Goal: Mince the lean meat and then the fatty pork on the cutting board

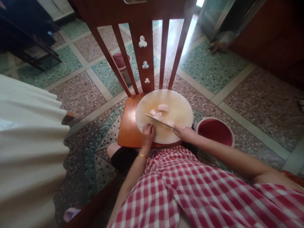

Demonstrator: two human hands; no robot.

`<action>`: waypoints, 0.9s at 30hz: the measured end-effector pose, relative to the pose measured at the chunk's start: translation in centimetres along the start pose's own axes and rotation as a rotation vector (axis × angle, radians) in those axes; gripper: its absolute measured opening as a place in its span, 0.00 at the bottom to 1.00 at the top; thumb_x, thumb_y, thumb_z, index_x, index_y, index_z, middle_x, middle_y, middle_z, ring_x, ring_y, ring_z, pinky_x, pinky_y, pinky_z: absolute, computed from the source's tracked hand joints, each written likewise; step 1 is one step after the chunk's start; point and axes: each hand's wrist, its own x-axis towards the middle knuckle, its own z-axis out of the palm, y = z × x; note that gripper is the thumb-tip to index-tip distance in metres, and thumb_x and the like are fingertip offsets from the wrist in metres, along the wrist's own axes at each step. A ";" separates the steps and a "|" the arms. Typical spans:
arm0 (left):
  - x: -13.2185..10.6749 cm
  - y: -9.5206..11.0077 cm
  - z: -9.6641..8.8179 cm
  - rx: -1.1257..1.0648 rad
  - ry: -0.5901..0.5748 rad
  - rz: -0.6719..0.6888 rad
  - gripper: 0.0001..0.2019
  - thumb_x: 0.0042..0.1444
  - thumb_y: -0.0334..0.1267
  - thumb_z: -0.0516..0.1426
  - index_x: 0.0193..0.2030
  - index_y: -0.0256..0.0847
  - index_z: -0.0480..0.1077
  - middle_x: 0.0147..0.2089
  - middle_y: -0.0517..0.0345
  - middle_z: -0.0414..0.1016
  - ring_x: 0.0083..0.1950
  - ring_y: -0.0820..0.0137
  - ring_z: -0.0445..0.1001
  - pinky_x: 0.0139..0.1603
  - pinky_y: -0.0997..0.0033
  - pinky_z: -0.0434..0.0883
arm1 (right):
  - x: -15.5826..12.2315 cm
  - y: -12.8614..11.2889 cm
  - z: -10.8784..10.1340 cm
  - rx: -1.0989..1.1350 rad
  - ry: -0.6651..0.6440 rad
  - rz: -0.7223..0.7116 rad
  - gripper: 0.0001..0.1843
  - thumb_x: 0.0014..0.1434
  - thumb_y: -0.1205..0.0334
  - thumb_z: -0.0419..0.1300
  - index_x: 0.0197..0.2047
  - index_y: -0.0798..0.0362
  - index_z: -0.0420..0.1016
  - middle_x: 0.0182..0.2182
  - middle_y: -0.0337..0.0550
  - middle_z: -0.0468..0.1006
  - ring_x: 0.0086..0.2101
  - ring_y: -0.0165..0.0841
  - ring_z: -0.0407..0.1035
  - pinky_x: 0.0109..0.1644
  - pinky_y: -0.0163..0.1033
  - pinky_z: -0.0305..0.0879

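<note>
My right hand [185,133] is closed around the handle of a knife [160,121]. The blade points left over a round cutting board [182,107], just in front of several small pale pink food pieces [157,116]. Behind these lies a larger pale pink block [163,108], and another small piece [170,122] is close to the knife handle. My left hand [148,133] rests at the board's near left edge with its fingers curled in; what they hold, if anything, is hidden. The board sits on the seat of a wooden chair [129,123].
A red-lined bucket [215,131] stands right of the chair, and another bucket [122,61] is behind its slatted back. A pale draped cloth [30,142] hangs at left. Dark furniture [273,38] is at upper right. The floor [80,91] is speckled tile.
</note>
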 end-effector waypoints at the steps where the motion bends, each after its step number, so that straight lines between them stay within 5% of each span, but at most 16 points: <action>1: 0.0 -0.1 0.0 -0.002 0.005 -0.002 0.07 0.57 0.35 0.51 0.38 0.38 0.69 0.40 0.49 0.69 0.45 0.67 0.68 0.46 0.63 0.68 | -0.3 -0.2 -0.3 0.007 0.011 -0.002 0.19 0.63 0.55 0.43 0.54 0.52 0.58 0.40 0.50 0.77 0.38 0.40 0.72 0.36 0.37 0.61; 10: -0.2 -0.6 0.3 0.019 0.034 0.042 0.07 0.56 0.34 0.50 0.38 0.38 0.68 0.39 0.49 0.70 0.44 0.67 0.68 0.44 0.64 0.68 | -1.2 -1.8 -1.4 -0.008 -0.052 -0.058 0.23 0.63 0.57 0.43 0.58 0.56 0.53 0.39 0.52 0.77 0.38 0.41 0.72 0.38 0.38 0.62; 17: -0.1 -0.3 0.2 0.011 0.044 0.041 0.06 0.56 0.35 0.52 0.37 0.38 0.69 0.39 0.50 0.71 0.45 0.67 0.69 0.45 0.63 0.69 | 4.5 -4.7 -0.6 0.022 -0.007 -0.120 0.18 0.63 0.55 0.43 0.50 0.55 0.61 0.41 0.54 0.75 0.41 0.41 0.71 0.40 0.38 0.61; 24: 0.0 -0.1 0.2 -0.005 0.042 0.000 0.07 0.57 0.35 0.51 0.37 0.38 0.70 0.40 0.49 0.71 0.45 0.67 0.69 0.46 0.62 0.69 | 0.8 -0.8 0.8 0.051 -0.074 -0.037 0.17 0.62 0.56 0.44 0.50 0.54 0.62 0.40 0.50 0.76 0.38 0.39 0.72 0.38 0.37 0.61; 27: 0.1 -0.2 0.3 -0.030 0.025 -0.003 0.07 0.57 0.36 0.52 0.38 0.38 0.70 0.40 0.49 0.71 0.46 0.67 0.69 0.47 0.63 0.69 | 0.8 -0.9 1.2 0.041 -0.063 -0.019 0.18 0.63 0.55 0.43 0.52 0.54 0.60 0.39 0.51 0.76 0.38 0.40 0.72 0.37 0.38 0.61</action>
